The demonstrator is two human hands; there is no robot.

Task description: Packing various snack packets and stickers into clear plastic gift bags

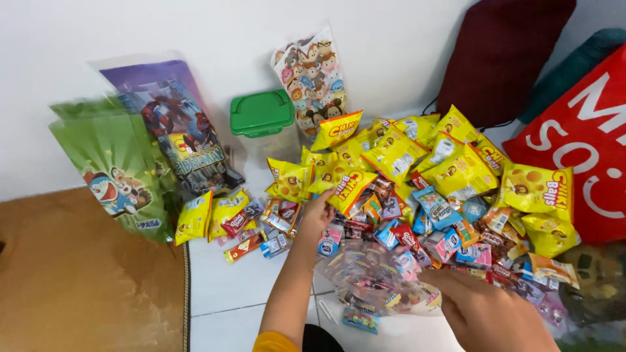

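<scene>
Far left: brown rug (78, 274), matte, nubby, w/ dark edge trim, lying on white tiled floor (228, 293). Leaning on the white wall behind it: green cartoon bag (117, 176), glossy plastic, flat & rectangular; next right a purple superhero bag (173, 124), same shiny film, partly overlapping the green one. At their feet, small yellow foil packs (194, 218) & red wrapped bars (244, 246), crinkly, lying flat on floor.

Mid-far: clear plastic tub w/ green lid (262, 112), boxy, handle moulded on top. Just right of it a white cartoon-print bag (313, 75) leaning on wall.

Centre: left hand (317, 210) reaches away from the person into the snack pile (424, 195), fingers curled narrow on the edge of a yellow puffed pack (349, 186); seems to pinch it, grip not fully clear. Pile = pillowy yellow foil packs on far side, small flat blue, pink & red wrappers nearer.

Near centre-right: clear bag (372, 280), thin, wrinkled, see-through film w/ small printed figures, part-filled w/ sweets, resting on floor. Right hand (486, 313) holds its right edge, fingers spread fairly wide, thumb side on the film.

Far right: dark maroon cushion (502, 52), soft fabric, against wall; teal cushion (574, 65) beside it; red bag w/ white lettering (580, 143), smooth, touching the pile.
</scene>
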